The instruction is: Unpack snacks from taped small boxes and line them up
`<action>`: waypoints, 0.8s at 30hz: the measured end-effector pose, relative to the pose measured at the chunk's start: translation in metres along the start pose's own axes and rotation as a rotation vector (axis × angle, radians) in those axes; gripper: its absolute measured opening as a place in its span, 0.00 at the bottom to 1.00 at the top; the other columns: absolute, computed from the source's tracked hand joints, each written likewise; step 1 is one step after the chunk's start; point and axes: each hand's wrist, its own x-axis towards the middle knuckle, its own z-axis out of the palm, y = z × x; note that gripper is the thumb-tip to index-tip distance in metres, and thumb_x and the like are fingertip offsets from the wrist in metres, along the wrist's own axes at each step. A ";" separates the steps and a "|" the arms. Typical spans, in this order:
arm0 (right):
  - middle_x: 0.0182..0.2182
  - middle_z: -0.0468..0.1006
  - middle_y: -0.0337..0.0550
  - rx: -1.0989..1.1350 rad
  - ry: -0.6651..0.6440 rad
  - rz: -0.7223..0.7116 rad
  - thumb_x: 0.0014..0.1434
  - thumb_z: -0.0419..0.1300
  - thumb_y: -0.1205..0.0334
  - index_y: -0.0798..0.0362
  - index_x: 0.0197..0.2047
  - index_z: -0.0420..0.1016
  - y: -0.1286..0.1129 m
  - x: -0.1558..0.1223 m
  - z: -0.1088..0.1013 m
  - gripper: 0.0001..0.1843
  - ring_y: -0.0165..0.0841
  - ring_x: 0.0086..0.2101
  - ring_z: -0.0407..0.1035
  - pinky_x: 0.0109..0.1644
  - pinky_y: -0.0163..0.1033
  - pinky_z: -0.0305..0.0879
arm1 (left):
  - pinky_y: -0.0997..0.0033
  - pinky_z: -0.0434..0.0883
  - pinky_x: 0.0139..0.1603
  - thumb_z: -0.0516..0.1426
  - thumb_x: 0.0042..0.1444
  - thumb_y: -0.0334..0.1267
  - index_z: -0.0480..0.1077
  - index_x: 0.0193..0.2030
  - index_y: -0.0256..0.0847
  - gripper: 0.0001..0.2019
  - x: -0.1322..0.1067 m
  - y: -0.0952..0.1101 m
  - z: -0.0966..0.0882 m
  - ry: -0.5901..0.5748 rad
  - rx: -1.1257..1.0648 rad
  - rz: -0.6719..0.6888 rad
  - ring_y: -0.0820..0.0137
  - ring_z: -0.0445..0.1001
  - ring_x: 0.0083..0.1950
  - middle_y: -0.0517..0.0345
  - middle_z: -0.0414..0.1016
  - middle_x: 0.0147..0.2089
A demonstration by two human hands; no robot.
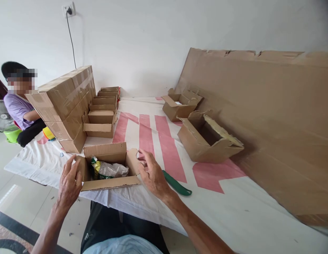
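Note:
An open cardboard box (pixel 111 181) stands near the table's front edge, its flaps raised or folded outward. Inside lies a clear plastic bag (pixel 115 170) with green and yellow printing; what it contains I cannot make out. At the box's left end, my left hand (pixel 70 180) rests against the side with its fingers stretched out. My right hand (pixel 153 174) is at the right end flap, fingers apart and fingertips by the flap's edge. Just right of that hand, a dark green curved object, like a knife handle or sheath (pixel 177 183), lies on the cloth.
Taped cartons (pixel 66 98) form a stack at left, with a row of open boxes (pixel 100 128) beside it. Two open boxes (pixel 206 141) stand at right before a large cardboard sheet (pixel 269 116). Another person (pixel 19 109) sits beyond the stack. White cloth (pixel 232 218) covers the table.

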 end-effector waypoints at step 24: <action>0.57 0.85 0.51 -0.017 -0.131 0.033 0.73 0.53 0.51 0.48 0.60 0.82 0.029 -0.010 0.002 0.23 0.50 0.56 0.80 0.62 0.57 0.77 | 0.39 0.47 0.85 0.66 0.58 0.63 0.41 0.84 0.41 0.58 -0.027 -0.009 0.039 -0.389 -0.359 -0.315 0.42 0.40 0.85 0.41 0.41 0.86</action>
